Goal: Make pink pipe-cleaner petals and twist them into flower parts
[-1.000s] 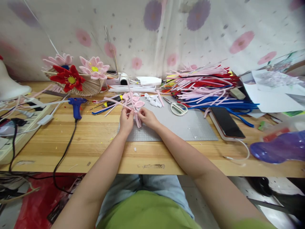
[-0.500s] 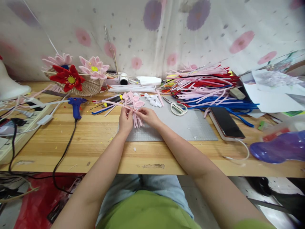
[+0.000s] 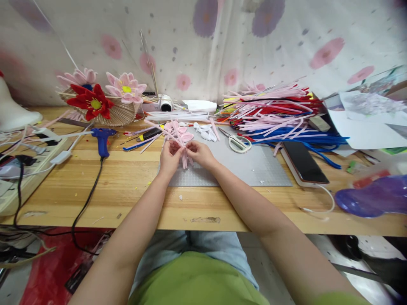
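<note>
My left hand and my right hand meet over the grey cutting mat, fingers pinched together on a bundle of pink pipe-cleaner petals. The petal loops fan out beyond my fingertips and the twisted pink stems hang down between my two hands. One long pink strand sticks out up and to the left of my left hand.
Scissors and white petals lie on the mat. A big heap of pink, red and blue pipe cleaners and a phone are to the right. A blue glue gun and a basket of finished flowers sit to the left.
Both hands have drawn closer together on the pink bundle, and the loose strand on the left has swung upward. The view has shifted slightly.
</note>
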The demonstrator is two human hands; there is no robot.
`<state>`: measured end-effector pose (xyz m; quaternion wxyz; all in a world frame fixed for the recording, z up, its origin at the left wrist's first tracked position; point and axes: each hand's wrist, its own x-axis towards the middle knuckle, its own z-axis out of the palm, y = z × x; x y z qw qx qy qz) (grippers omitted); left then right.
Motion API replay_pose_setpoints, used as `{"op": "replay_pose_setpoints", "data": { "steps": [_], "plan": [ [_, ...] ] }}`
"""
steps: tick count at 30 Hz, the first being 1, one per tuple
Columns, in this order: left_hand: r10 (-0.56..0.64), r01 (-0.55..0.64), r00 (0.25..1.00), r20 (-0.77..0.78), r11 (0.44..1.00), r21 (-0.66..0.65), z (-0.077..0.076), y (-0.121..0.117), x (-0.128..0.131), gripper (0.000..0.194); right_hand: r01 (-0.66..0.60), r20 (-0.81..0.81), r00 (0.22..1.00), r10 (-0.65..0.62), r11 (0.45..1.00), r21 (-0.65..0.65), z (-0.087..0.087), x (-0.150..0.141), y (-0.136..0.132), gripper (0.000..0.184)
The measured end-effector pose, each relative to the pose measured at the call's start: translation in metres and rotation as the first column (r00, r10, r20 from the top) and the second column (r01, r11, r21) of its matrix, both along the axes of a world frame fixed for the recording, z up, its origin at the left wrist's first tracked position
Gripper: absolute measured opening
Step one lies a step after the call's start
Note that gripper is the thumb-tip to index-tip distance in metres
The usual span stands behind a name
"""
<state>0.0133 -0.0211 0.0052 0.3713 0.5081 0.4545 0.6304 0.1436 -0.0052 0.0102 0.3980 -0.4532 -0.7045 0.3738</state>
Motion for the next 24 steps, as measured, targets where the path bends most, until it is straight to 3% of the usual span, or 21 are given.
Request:
{"op": "replay_pose_setpoints", "data": {
  "steps": [6, 9, 13, 18, 24],
  "plan": [
    [-0.081, 0.079, 0.997, -0.005, 0.983, -0.163, 0.002, 0.001, -0.005, 0.013, 0.004, -0.042, 0.999, -0.006, 0.999, -0.044, 0.005, 0.003, -0.003, 0.02],
    [-0.089, 0.077, 0.993, -0.079, 0.986, -0.146, 0.006, -0.001, -0.005, 0.01, 0.014, -0.15, 0.988, -0.027, 0.996, -0.086, 0.008, 0.004, 0.0, 0.032],
    [-0.127, 0.114, 0.98, -0.151, 0.989, -0.09, 0.007, -0.004, -0.001, 0.007, -0.139, -0.372, 0.926, 0.068, 0.976, -0.168, 0.01, 0.003, 0.006, 0.033],
    [-0.138, 0.125, 0.986, -0.09, 0.983, -0.134, 0.002, -0.002, 0.001, 0.012, -0.068, -0.485, 0.87, -0.091, 0.951, -0.301, 0.014, 0.004, 0.008, 0.027],
    [-0.162, 0.15, 0.985, -0.053, 0.97, -0.192, 0.003, -0.003, 0.002, 0.02, -0.057, -0.487, 0.867, -0.107, 0.949, -0.31, 0.014, 0.005, 0.007, 0.029]
  ]
}}
